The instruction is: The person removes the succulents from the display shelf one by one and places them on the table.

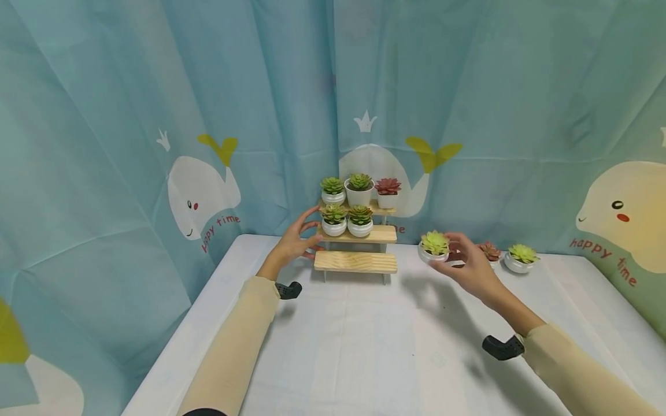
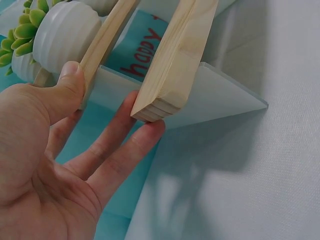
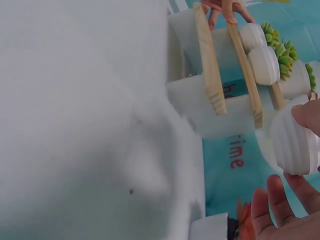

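A three-step wooden plant stand [image 1: 355, 262] stands at the back of the table. My left hand [image 1: 294, 241] is at its left end; in the left wrist view the thumb [image 2: 71, 80] presses the middle board and fingertips touch the lowest board's end. My right hand [image 1: 470, 266] holds a light green succulent in a white ribbed pot [image 1: 433, 247], raised to the right of the stand. In the right wrist view, thumb and fingers grip that pot [image 3: 290, 140]. Two green succulents [image 1: 347, 222] sit on the middle step. The top step bears two green succulents and a red one [image 1: 388, 192].
Behind my right hand, a red succulent [image 1: 489, 253] is partly hidden on the table. Beside it is another light green potted succulent [image 1: 521, 257]. A blue curtain [image 1: 291, 86] with whale prints hangs behind the white-covered table [image 1: 364, 346].
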### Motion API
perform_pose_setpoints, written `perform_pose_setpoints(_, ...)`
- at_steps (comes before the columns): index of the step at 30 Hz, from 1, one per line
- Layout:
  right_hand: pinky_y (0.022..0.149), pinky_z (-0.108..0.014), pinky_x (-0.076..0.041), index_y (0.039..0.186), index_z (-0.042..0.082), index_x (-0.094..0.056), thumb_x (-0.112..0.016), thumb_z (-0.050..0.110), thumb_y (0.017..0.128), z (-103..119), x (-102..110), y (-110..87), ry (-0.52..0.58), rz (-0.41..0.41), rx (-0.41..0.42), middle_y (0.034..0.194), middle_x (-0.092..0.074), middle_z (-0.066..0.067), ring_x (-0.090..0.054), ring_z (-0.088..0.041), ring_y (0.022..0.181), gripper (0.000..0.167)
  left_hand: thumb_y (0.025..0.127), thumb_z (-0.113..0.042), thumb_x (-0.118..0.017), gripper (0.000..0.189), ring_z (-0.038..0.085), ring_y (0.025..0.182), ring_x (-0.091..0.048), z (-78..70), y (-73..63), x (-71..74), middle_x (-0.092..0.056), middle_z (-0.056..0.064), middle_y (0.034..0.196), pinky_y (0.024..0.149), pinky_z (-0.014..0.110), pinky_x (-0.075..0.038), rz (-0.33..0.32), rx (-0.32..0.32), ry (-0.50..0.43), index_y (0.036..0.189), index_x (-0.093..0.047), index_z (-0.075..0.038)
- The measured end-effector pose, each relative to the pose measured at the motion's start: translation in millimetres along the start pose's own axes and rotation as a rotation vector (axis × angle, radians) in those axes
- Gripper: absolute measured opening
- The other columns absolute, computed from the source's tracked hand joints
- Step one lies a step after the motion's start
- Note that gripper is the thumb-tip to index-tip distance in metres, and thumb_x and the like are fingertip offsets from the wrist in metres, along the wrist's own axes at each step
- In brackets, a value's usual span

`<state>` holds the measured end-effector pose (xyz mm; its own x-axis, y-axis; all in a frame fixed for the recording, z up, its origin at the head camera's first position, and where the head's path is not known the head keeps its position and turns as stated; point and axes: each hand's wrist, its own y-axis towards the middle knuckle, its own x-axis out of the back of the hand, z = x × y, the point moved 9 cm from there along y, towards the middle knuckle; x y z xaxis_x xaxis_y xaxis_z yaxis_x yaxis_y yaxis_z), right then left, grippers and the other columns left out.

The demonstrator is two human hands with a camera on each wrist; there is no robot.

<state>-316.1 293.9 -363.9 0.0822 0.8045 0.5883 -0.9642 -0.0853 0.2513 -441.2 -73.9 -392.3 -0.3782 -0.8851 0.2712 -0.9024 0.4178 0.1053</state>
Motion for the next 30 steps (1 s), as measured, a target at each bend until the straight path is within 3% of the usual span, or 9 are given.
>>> perform_pose_setpoints(8,0.076,-0.025,-0.056,0.154,0.005,-0.037,-0.079,0.027,0.094,-19,3,-13.1,0.01,0.013,-0.038,0.145,-0.05,-0.026,-0.061,-0.04,0.117,0.076,0.103,-0.017,-0.065,0.078,0.054,0.104,-0.066,-0.2,-0.4,0.6,-0.033,0.017,0.162,0.079,0.057,-0.06,0.007,0.004,-0.003,0.165,-0.021,-0.036)
perform_pose_setpoints(17,0.076,-0.023,-0.055,0.153,0.004,-0.038,-0.079,0.026,0.094,-35,6,-23.1,0.0,0.002,-0.056,0.144,-0.051,-0.03,-0.063,-0.042,0.114,0.075,0.103,-0.019,-0.065,0.078,0.053,0.104,-0.067,-0.7,-1.4,0.6,-0.033,0.016,0.162,0.081,0.058,-0.059,0.006,0.01,-0.002,0.165,-0.02,-0.037)
perform_pose_setpoints(20,0.077,-0.021,-0.055,0.151,0.003,-0.041,-0.079,0.024,0.094,-39,6,-26.1,0.003,-0.005,-0.05,0.142,-0.053,-0.029,-0.064,-0.039,0.111,0.071,0.103,-0.019,-0.065,0.078,0.052,0.103,-0.067,-0.9,-1.4,0.4,-0.033,0.017,0.163,0.081,0.06,-0.059,0.008,0.006,-0.002,0.165,-0.02,-0.037)
perform_pose_setpoints(27,0.078,-0.022,-0.055,0.148,0.003,-0.044,-0.08,0.022,0.093,-52,6,-32.3,0.002,-0.002,-0.051,0.14,-0.055,-0.029,-0.065,-0.017,0.101,0.068,0.103,-0.02,-0.066,0.078,0.049,0.1,-0.069,-1.4,-1.0,1.1,-0.034,0.017,0.162,0.081,0.061,-0.058,0.005,-0.003,0.011,0.164,-0.021,-0.037)
perform_pose_setpoints(30,0.078,-0.023,-0.055,0.149,0.004,-0.043,-0.08,0.022,0.093,-58,5,-34.8,-0.01,0.005,-0.058,0.141,-0.054,-0.03,-0.067,-0.022,0.103,0.069,0.103,-0.02,-0.066,0.078,0.048,0.098,-0.07,-1.4,-0.3,1.1,-0.034,0.017,0.162,0.08,0.06,-0.059,0.005,-0.006,0.012,0.164,-0.022,-0.037)
